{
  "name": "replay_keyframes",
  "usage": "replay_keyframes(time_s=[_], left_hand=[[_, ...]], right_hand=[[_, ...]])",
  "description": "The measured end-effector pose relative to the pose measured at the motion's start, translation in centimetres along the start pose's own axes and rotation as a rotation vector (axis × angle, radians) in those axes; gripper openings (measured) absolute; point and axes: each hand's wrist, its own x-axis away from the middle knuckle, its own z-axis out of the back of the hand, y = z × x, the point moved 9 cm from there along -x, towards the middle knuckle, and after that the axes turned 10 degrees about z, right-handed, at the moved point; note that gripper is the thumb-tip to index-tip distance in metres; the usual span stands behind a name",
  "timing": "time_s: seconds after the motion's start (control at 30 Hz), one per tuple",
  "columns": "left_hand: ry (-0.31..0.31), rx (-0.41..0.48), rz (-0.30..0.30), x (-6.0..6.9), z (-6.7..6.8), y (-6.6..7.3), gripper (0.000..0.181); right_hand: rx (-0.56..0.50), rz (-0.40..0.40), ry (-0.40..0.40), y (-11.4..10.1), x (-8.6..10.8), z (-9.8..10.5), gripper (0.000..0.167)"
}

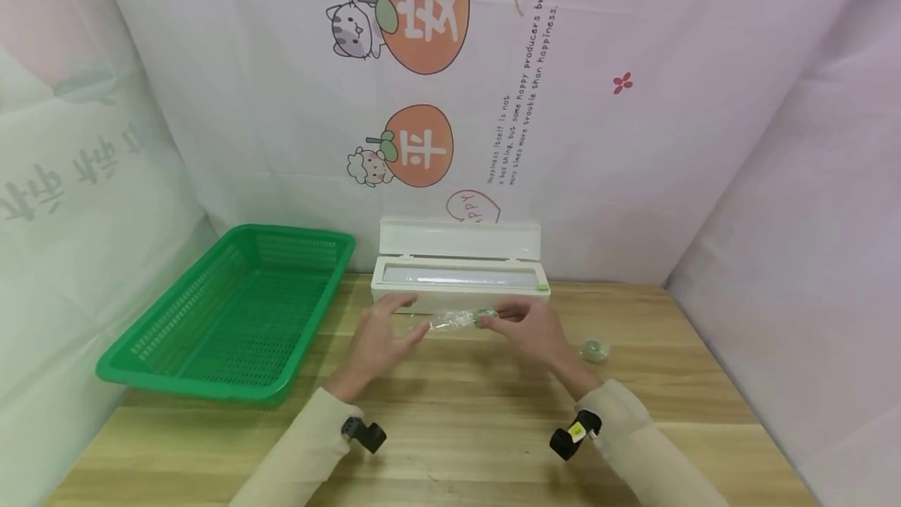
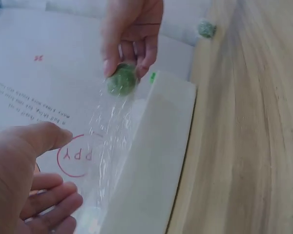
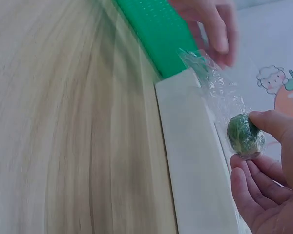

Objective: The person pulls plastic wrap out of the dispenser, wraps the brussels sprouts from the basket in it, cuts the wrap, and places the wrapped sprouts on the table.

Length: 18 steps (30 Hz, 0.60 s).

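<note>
Between thumb and fingers, my right hand (image 1: 531, 331) pinches a small green Brussels sprout (image 3: 243, 134) in clear plastic film. A long loose length of that film (image 2: 110, 146) trails from the sprout toward my left hand (image 1: 376, 343). My left hand has its thumb and fingers apart by the film's far end; no grip on the film shows. Right behind both hands stands a white cling film dispenser (image 1: 387, 288), its lid (image 1: 461, 241) raised and a film roll inside. A second wrapped sprout (image 1: 594, 350) lies on the table, right of my right hand.
A green plastic basket (image 1: 190, 391) with slotted walls stands on the left of the wooden table (image 1: 450, 444), with nothing seen inside. White printed cloth (image 1: 281, 100) hangs behind the table and along both sides.
</note>
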Motion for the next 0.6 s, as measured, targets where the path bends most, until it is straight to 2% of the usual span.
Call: replay_keyframes(time_s=[0.07, 0.17, 0.23, 0.33, 0.4, 0.5, 0.6], left_hand=[[-0.04, 0.115, 0.11, 0.1, 0.1, -1.5, 0.05], [-0.101, 0.264, 0.267, 0.4, -0.3, -3.6, 0.053], [-0.129, 0.33, 0.372, 0.6, -0.8, -4.8, 0.054], [-0.18, 0.421, 0.481, 0.8, -1.9, -6.2, 0.053], [-0.224, 0.503, 0.542, 1.0, -2.8, -6.7, 0.048], [-0.27, 0.625, 0.587, 1.0, -4.0, -7.1, 0.041], [-0.258, 0.685, 0.608, 1.0, -4.3, -7.2, 0.036]], right_hand=[[-0.001, -0.008, 0.005, 0.2, 0.2, 0.7, 0.039], [0.013, -0.01, -0.001, 0.4, 0.5, 1.5, 0.042], [0.021, -0.025, 0.001, 0.6, 0.7, 1.9, 0.043], [0.036, -0.028, -0.007, 0.6, 0.9, 2.1, 0.044], [0.039, -0.03, -0.008, 0.5, 1.0, 2.2, 0.044], [0.042, -0.034, -0.01, 0.4, 1.0, 2.3, 0.043], [0.029, -0.038, -0.011, 0.3, 1.1, 2.3, 0.043]])
